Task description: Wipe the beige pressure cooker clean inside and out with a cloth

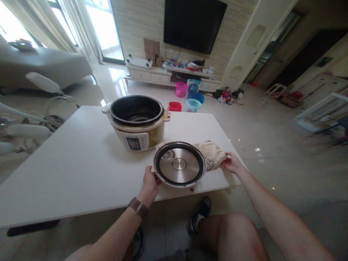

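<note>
Your left hand [150, 183] grips the near left rim of the round lid [179, 164], thumb at the side and fingers curled beneath the edge. The lid is to the right of the cooker [138, 127] and nearer you, its steel inner face and black seal turned up; you cannot tell whether it rests on the counter [67, 163] or is held just above it. Your right hand [231, 163], farther to the right of the cooker, pinches the end of a beige cloth [213, 152] that lies bunched just beside the lid. The cooker stands upright and uncovered, with its dark inner pot [137, 107] showing and its control panel [133, 142] turned towards you. Beyond the cooker, on the floor, you see a light-blue basket [193, 105] and a pink basket [181, 89]
</note>
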Available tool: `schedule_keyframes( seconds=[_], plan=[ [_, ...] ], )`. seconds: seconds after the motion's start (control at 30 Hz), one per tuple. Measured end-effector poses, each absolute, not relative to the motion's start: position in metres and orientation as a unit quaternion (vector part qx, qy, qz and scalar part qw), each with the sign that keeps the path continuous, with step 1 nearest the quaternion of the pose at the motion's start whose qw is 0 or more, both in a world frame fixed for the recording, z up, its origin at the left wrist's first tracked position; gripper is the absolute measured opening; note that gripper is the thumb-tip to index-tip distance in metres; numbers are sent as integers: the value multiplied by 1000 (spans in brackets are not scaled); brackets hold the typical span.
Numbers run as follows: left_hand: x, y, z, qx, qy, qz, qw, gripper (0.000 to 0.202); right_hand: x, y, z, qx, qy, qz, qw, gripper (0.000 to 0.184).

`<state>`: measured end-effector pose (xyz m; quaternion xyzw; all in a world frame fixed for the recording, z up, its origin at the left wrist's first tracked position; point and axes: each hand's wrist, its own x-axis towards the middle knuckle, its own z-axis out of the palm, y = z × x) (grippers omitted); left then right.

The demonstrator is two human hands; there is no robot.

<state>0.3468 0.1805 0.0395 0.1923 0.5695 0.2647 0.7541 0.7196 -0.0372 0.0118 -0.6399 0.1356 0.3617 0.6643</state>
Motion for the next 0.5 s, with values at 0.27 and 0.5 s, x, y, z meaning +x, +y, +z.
schedule_keyframes(
  seconds=[0.27, 0.5],
  plan=[
    [345, 180, 47, 189, 540, 254, 780, 24, 688, -12, 8, -536, 71, 392, 745, 25],
    [347, 177, 42, 172, 546, 254, 779, 30, 664, 15, -2, -493, 85, 385, 776, 28]
  ],
)
